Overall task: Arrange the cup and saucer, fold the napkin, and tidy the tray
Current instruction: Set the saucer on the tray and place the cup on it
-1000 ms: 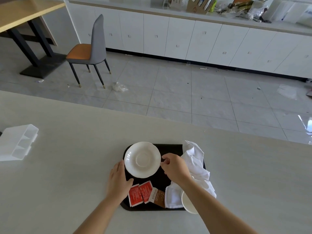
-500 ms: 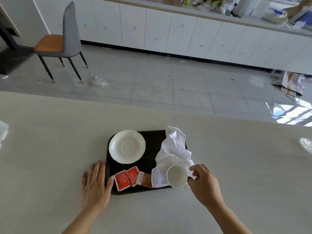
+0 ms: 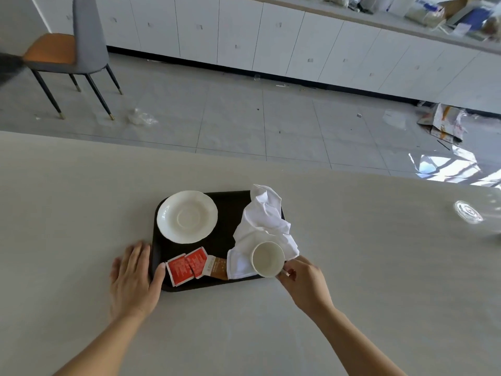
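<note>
Right hand [image 3: 303,280] pinches cup [image 3: 267,259] handle, for transfer to saucer [image 3: 187,217] | left hand [image 3: 134,278] flat, spread, bracing tray [image 3: 230,204] edge.

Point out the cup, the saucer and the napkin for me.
cup [image 3: 267,258], head view, inside of the bowl.
saucer [image 3: 187,217], head view, centre well.
napkin [image 3: 264,213], head view, crumpled upper folds.

On the tray [image 3: 230,202], saucer [image 3: 187,217] lies left, napkin [image 3: 264,221] right, cup [image 3: 267,259] before it.
</note>
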`<state>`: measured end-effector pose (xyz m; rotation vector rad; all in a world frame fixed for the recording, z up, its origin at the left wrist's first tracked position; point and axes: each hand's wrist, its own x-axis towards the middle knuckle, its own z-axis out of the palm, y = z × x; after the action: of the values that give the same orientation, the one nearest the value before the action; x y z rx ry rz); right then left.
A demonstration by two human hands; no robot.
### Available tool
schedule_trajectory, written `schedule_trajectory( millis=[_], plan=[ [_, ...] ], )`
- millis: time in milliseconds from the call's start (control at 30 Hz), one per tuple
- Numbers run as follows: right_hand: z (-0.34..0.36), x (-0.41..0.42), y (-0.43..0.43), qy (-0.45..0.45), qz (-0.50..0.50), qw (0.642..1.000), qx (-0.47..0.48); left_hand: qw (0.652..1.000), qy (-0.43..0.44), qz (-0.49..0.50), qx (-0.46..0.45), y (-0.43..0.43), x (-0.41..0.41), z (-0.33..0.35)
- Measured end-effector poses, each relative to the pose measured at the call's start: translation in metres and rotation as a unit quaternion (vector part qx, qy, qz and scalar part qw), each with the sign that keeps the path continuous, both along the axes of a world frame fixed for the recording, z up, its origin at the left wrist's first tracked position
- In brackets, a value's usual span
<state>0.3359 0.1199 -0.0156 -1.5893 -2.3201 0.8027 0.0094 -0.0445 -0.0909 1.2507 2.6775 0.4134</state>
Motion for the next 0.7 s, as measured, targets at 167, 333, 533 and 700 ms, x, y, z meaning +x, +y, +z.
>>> schedule_trajectory(
  millis=[167, 333, 533, 700],
  plan=[
    [-0.003, -0.002, -0.007, 0.015, -0.018, 1.0, 0.013, 1.0, 0.006, 0.004, 0.004, 0.001, 0.001, 0.0],
    [-0.001, -0.007, -0.01, 0.043, -0.044, 0.998, 0.026, 1.0, 0.005, 0.006, 0.008, 0.0, 0.001, 0.001],
    [0.015, -0.017, -0.015, 0.092, -0.063, 0.993, 0.044, 1.0, 0.011, 0.003, 0.023, 0.0, 0.003, 0.001],
    [0.03, -0.047, -0.013, 0.12, -0.071, 0.99, 0.022, 1.0, 0.017, 0.005, 0.016, 0.0, 0.003, -0.002]
  ],
)
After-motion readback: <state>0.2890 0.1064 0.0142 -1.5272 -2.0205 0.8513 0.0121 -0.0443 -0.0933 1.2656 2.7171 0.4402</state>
